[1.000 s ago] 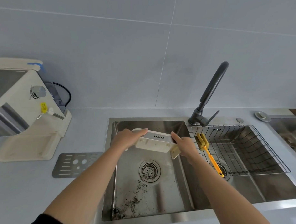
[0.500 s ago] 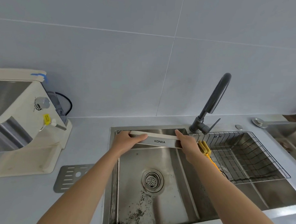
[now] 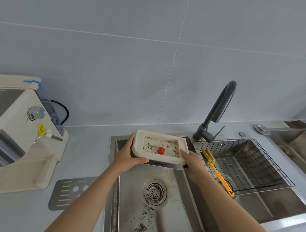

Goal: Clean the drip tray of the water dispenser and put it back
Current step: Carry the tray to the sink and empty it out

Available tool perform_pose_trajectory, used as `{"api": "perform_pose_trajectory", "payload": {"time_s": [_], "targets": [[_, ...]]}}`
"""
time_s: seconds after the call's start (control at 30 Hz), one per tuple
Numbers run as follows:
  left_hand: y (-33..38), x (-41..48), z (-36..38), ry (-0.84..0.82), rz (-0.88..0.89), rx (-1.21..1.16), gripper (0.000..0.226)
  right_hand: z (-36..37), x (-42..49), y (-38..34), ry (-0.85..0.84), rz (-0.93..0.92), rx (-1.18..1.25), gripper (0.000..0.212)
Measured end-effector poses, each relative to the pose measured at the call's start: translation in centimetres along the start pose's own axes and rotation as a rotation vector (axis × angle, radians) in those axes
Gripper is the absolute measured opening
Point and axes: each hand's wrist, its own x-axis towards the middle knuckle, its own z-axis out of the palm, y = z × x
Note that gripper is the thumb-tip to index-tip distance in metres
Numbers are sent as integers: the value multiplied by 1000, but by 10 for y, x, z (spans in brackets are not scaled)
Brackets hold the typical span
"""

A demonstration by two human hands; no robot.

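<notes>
Cleaning step: left hand (image 3: pixel 128 157) and right hand (image 3: pixel 192 160), fingers curled round its short ends, hold the cream rectangular plastic drip tray (image 3: pixel 158 133), dark-specked inside, open-side up over the back edge of the steel sink basin (image 3: pixel 132 193); next probably needs one hand freed for the grey faucet (image 3: pixel 216 107).

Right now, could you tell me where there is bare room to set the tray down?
For the drip tray: the counter between the water dispenser and the left basin, behind the metal grate; also that basin's floor around the drain. Crowded: the right basin, with wire rack and brush.
</notes>
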Motion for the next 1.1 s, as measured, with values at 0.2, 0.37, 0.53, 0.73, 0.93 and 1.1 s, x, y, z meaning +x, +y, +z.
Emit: {"api": "perform_pose_trajectory", "payload": {"time_s": [0.2,0.37,0.53,0.73,0.93,1.1], "targets": [[5,8,32,118,-126,-162,106,-24,9,9,-52,-34,17,30],[13,19,67,257,-326,-577,83,-55,21,13,-123,-83,21,18],[29,22,111,338,-384,-622,30,-89,37,14,-175,-116,-69,29],[35,23,144,416,-381,-627,17,-118,50,13,-234,-167,-165,33],[36,24,155,462,-389,-623,20,-134,59,10,-318,-129,-155,30],[34,28,152,502,-375,-615,18,-149,79,-10,-297,-52,-109,53]]}}
